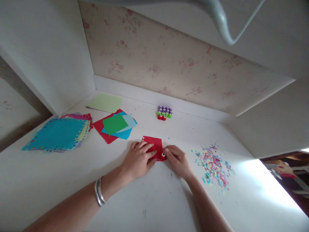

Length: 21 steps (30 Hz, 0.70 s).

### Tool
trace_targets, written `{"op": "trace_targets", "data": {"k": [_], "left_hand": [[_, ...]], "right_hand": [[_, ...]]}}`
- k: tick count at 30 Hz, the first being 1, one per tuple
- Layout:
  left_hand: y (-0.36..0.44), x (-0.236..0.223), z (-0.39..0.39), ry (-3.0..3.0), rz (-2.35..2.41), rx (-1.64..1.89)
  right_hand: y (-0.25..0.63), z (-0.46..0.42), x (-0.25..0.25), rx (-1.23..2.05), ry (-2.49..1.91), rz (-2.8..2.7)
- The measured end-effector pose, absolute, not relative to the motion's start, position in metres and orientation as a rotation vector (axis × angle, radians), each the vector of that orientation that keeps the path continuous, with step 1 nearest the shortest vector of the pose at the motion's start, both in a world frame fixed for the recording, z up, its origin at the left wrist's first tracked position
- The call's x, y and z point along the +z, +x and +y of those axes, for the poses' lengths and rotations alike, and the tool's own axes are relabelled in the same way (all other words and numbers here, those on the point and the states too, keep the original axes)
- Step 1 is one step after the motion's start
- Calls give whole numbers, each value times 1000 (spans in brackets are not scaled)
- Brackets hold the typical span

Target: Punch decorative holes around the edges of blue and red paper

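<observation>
A small sheet of red paper [156,144] lies on the white tabletop in front of me, with tiny cut-outs along its left edge. My left hand [138,159] rests on its left part, fingers spread and pressing it flat. At the sheet's lower right corner sits a small red craft punch [163,155] with a round eye on top. My right hand [177,160] is closed, thumb and index finger against the punch and the paper's right edge. The other fingers are curled under, and their exact grip is partly hidden.
Behind the sheet stand several purple, green and red punches [164,111]. To the left lie overlapping coloured sheets [116,125], a stack of blue-topped punched paper [58,132] and pale green paper [105,102]. Loose confetti [214,166] is scattered right. A floral wall [154,64] rises behind.
</observation>
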<state>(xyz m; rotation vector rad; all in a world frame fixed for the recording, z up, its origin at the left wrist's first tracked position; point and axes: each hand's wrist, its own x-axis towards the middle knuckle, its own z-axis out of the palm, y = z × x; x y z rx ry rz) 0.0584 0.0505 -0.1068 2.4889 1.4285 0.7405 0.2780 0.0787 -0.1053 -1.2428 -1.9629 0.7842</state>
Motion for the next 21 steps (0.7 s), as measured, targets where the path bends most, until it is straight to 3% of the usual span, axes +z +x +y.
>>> {"op": "trace_targets", "data": {"k": [13,21], "left_hand": [[59,-107,49,2485,1431,792],[59,-107,48,2469,1439,802]], "right_hand": [[272,89,-108,441,-1339,-2046],[273,90,-116,457,-1326,-2136]]}}
